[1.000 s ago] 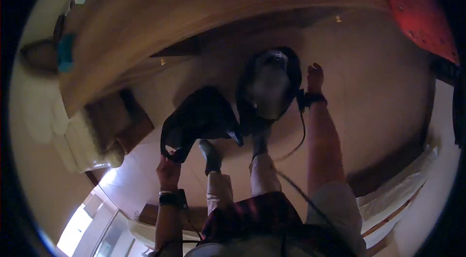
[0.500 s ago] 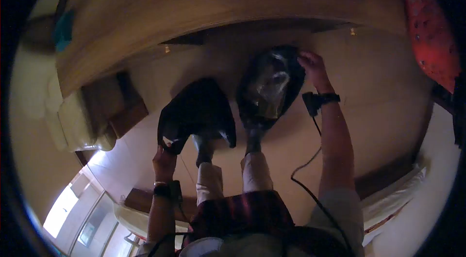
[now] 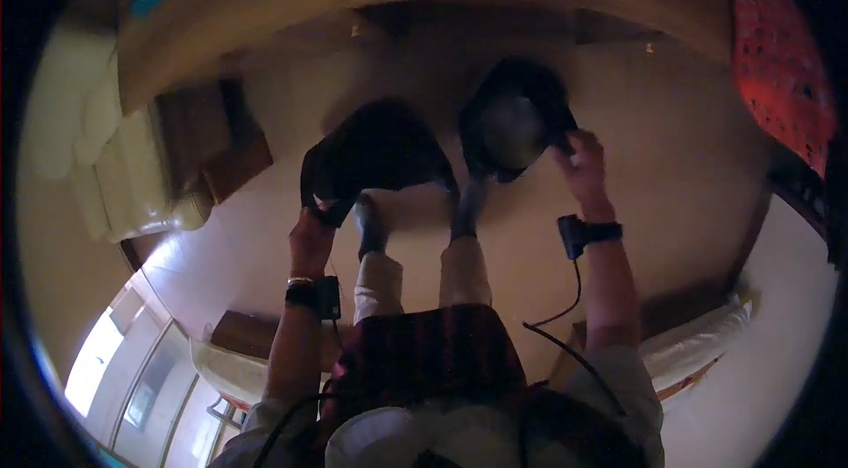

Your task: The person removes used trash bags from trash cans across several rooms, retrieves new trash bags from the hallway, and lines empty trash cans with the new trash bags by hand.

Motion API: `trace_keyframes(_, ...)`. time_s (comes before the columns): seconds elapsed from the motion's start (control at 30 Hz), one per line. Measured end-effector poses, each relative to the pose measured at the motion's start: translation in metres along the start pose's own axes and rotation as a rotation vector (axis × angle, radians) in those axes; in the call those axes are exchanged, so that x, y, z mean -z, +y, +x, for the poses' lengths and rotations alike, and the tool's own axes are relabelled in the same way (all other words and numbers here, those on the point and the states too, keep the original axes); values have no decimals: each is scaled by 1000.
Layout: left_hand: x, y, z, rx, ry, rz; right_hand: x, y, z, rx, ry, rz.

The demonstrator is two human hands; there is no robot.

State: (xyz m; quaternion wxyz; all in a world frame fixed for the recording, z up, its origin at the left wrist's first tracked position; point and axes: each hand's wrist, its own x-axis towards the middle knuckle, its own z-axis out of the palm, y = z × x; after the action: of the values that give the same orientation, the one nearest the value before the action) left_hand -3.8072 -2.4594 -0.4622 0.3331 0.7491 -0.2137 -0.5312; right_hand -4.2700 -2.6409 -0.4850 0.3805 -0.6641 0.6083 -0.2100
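Note:
My left hand (image 3: 311, 243) is closed on the lower left corner of a black, limp sheet or bag (image 3: 375, 150), spread in front of my left foot. To the right is a black bag-like thing (image 3: 499, 83) with a pale, blurred patch on its near side. My right hand (image 3: 583, 166) has its fingers closed at that thing's right edge. What it is made of, and what lies inside it, I cannot make out. The two black things sit near my feet, and the room is dim.
A wooden table or bench (image 3: 291, 4) curves across the far side. Cream padded seating (image 3: 141, 190) and a brown box (image 3: 237, 169) stand at the left. Red dotted cloth (image 3: 782, 66) hangs at the right. A cable (image 3: 579, 291) runs from my right wrist.
The right black thing has become shorter and rounder, and its shiny clear area now looks a dull pale patch. Both hands appear higher in view, partly because the camera shifted.

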Motion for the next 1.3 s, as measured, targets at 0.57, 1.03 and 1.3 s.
trace_keyframes(0.57,21,-8,3,98,-163,-664,-141,70,-24,204,84,-727)
trace_keyframes(1.03,2,35,1,104,-152,-745,61,-100,10,327,262,-123)
trace_keyframes(1.3,-9,12,37,-354,-225,-194,135,-226,-60,-74,185,-71)
